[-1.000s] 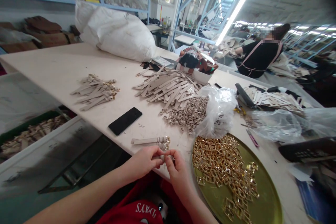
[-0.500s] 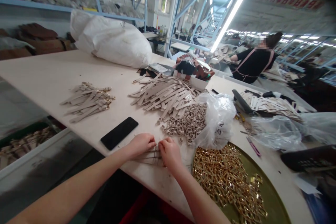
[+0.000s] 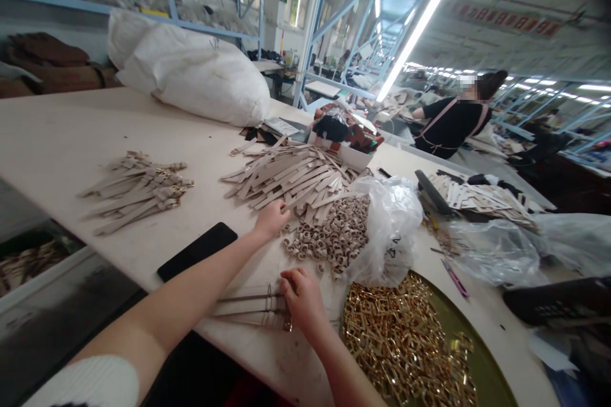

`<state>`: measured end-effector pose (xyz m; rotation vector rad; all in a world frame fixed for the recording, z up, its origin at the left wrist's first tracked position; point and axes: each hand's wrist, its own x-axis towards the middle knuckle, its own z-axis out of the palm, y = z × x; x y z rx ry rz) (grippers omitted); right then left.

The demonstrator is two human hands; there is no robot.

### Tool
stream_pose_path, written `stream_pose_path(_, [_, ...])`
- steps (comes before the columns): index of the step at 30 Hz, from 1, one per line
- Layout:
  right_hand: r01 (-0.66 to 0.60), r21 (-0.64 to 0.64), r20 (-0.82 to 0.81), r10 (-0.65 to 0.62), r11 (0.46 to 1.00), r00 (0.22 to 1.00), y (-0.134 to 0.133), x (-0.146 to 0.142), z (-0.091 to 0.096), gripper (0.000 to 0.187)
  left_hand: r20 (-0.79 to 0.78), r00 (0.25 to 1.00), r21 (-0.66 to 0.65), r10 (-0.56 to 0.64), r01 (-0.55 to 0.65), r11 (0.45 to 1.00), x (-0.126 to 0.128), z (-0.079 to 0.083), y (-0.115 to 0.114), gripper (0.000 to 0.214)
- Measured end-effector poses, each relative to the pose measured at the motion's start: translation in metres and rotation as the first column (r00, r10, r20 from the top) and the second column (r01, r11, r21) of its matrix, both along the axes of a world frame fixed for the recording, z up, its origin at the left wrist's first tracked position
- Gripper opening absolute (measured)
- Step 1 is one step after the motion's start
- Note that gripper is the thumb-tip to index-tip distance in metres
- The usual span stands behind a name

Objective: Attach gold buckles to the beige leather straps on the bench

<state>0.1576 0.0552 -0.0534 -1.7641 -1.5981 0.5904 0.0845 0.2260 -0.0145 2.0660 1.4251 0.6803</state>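
Observation:
My left hand (image 3: 271, 221) reaches to the near edge of a pile of beige straps (image 3: 281, 172), just beside a heap of small beige loops (image 3: 329, 229). Its fingers are pinched together, and what lies between them is too small to make out. Close to the table's front edge, my right hand (image 3: 304, 297) rests with curled fingers at the buckle end of a few beige buckled straps (image 3: 251, 306). Its fingertips are closed, and anything in them is hidden. A round tray (image 3: 470, 324) of gold metal buckles (image 3: 405, 337) stands right of this hand.
A black phone (image 3: 198, 250) lies left of my left forearm. Farther left is a bunch of straps with gold buckles (image 3: 143, 191). Clear plastic bag (image 3: 389, 222), pink-handled tool (image 3: 455, 278) and big white sack (image 3: 191, 70) occupy the table. A person (image 3: 451, 121) works beyond.
My left hand has left the buckled straps beside my right hand and moved forward to the strap pile. My right hand stays near the buckled straps. The view has shifted slightly.

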Motion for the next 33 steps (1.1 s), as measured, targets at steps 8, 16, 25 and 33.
stream_pose_path(8, [0.125, 0.041, 0.015, -0.125, 0.991, 0.992, -0.014, 0.026, 0.009, 0.02, 0.643, 0.765, 0.016, 0.038, -0.062, 0.998, -0.066, 0.084, -0.081, 0.02])
stream_pose_path(16, [0.243, -0.015, -0.018, -0.243, 0.97, 0.97, -0.003, 0.058, 0.01, 0.015, 0.627, 0.762, -0.621, 0.163, 0.363, 0.695, -0.071, 0.058, -0.18, 0.033])
stream_pose_path(25, [-0.037, -0.232, -0.749, -0.154, 0.972, 0.645, -0.056, 0.022, 0.041, 0.029, 0.64, 0.748, -0.666, 0.175, 0.427, 0.612, -0.078, 0.031, -0.205, 0.036])
stream_pose_path(33, [-0.016, -0.378, -0.91, -0.369, 0.926, 0.188, -0.074, 0.007, 0.037, 0.028, 0.519, 0.849, -0.691, 0.1, 0.349, 0.633, -0.07, 0.019, -0.205, 0.022])
